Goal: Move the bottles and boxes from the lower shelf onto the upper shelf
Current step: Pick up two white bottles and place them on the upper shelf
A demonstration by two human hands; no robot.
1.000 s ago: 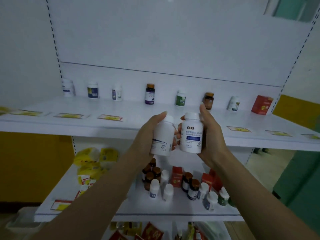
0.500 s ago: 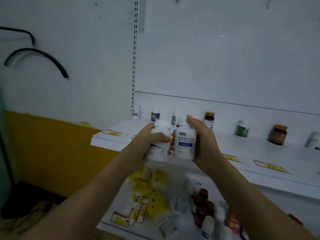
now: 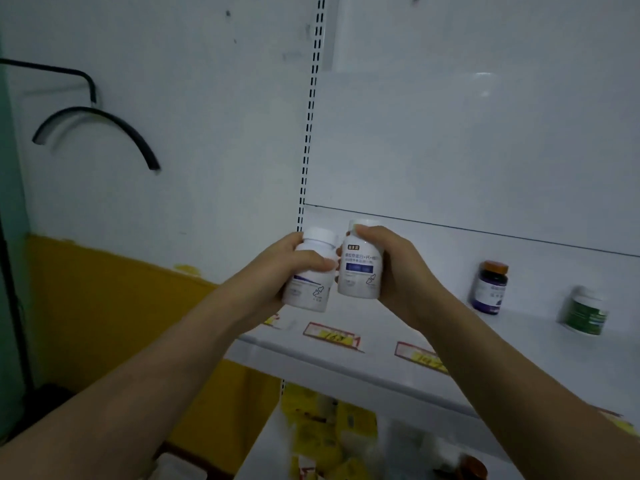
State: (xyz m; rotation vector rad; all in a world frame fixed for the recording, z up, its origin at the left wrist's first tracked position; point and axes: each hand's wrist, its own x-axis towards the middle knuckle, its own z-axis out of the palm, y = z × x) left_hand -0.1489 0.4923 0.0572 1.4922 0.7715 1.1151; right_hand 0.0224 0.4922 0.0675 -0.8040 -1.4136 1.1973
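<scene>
My left hand (image 3: 277,271) grips a white bottle (image 3: 310,289) with a plain label. Beside it, my right hand (image 3: 401,271) grips a second white bottle (image 3: 360,268) with a blue label, fingers curled over its cap. Both bottles are upright, side by side, held above the left end of the white upper shelf (image 3: 381,362). On that shelf to the right stand a dark bottle with a brown cap (image 3: 490,287) and a white bottle with a green label (image 3: 585,311). The lower shelf (image 3: 273,441) shows below with yellow boxes (image 3: 329,424) on it.
Red and yellow price tags (image 3: 332,336) lie along the upper shelf's front. A slotted upright (image 3: 310,133) runs up the white back wall. Left of the shelving are a yellow-painted wall (image 3: 114,306) and black curved pipes (image 3: 97,129). A brown bottle cap (image 3: 472,469) peeks in at the bottom.
The view has swung left, so the shelf's left end and the wall beside it now show. Both hands still hold their bottles together, now above the shelf's left end.
</scene>
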